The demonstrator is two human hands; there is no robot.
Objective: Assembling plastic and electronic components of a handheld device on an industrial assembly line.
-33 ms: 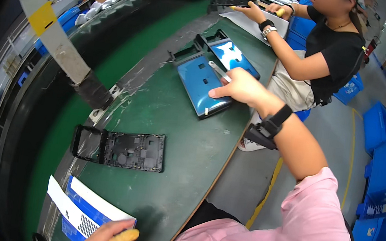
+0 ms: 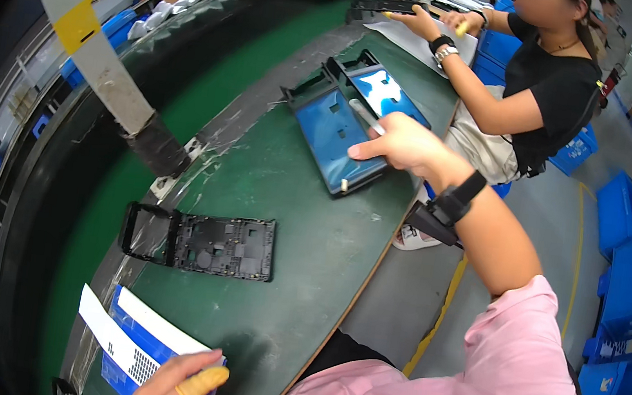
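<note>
**Apparently, work is only partly done on the green workbench [image 2: 283, 209]**

A glossy blue-faced black housing [image 2: 318, 128] is placed near the workbench's right edge, touched by the thumb of the right hand [image 2: 410, 147], in which a slim pale stick [image 2: 363, 113] appears gripped. Just beyond it, a second blue-faced housing [image 2: 396, 100] is set. Both faces are seen covered, whereas by the left edge an open black plastic frame [image 2: 235, 246] is left with its moulded interior exposed. Toward the near left corner, blue-and-white perforated sheets [image 2: 123, 341] are overlapped by the left hand [image 2: 178, 387], its fingers loosely bent; whether anything is gripped there cannot be told.
</note>
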